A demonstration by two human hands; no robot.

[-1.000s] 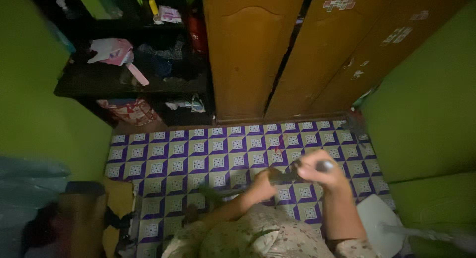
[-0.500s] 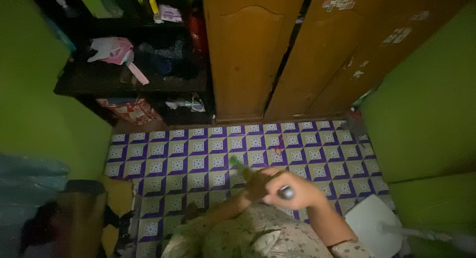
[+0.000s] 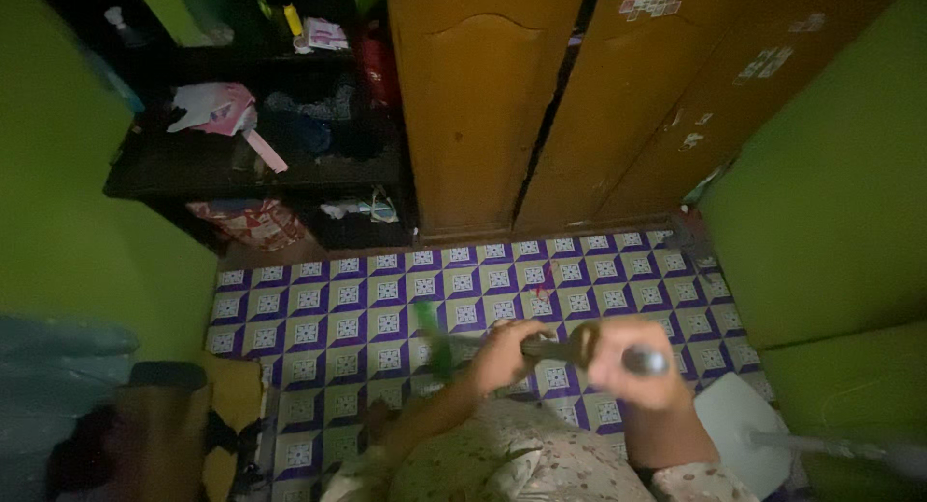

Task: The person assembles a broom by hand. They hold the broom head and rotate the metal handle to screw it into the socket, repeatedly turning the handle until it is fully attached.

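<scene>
**Both hands on one long handle, sweeping barely begun**

I see a patterned tile floor (image 3: 386,309) spreading out ahead of my hands, purple and cream, with a few small scraps on it beyond my right hand, so I judge most of the work is left to do. I cannot see any swept pile from here.

Past the floor stand two wooden wardrobe doors (image 3: 483,106), straight ahead of both hands. To the left of them, well beyond my left hand, sits one dark open shelf unit (image 3: 251,164) crammed with cloth and small bottles I cannot count.

Close at my right side, just below my right hand, lies one white dustpan (image 3: 739,430) with its pale handle running off to the right. Off to my far left there is one brown and yellow bundle (image 3: 193,415) on the floor, possibly a bag; the view there is too dark and blurred to be sure.

My left hand (image 3: 507,352) and right hand (image 3: 628,362) are near each other, each wrapped around the same dark handle (image 3: 555,348). That one handle runs between them and on to the left of my left hand, where a green end (image 3: 432,333) shows, blurred, low over the tiles.
</scene>
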